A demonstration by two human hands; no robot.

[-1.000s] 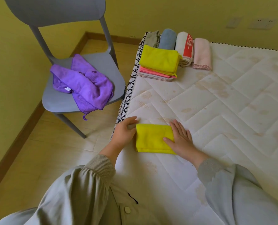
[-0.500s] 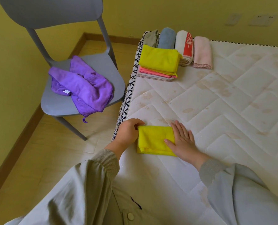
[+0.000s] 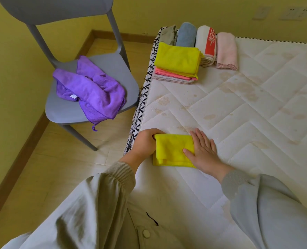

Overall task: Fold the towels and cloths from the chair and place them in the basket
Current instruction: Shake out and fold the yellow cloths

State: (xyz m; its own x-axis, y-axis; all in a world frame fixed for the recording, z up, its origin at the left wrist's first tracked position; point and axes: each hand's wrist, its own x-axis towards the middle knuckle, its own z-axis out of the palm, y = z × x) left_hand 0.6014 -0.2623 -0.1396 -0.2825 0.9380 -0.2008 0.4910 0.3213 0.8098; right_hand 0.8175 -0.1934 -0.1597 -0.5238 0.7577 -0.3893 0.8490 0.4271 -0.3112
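Observation:
A folded yellow cloth lies on the mattress near its left edge. My left hand grips the cloth's left end, fingers curled over it. My right hand presses flat on its right side with straight fingers. A crumpled purple towel lies on the grey chair at the left. A stack of folded cloths, yellow on top over pink ones, sits at the mattress's far left corner. No basket is in view.
Behind the stack lie rolled towels: grey, blue, white with a red band and pink. The chair stands on the wooden floor close to the mattress edge. A yellow wall runs behind.
My left hand has curled round the yellow cloth's left end, where it lay beside it before. My right hand stays flat on the cloth.

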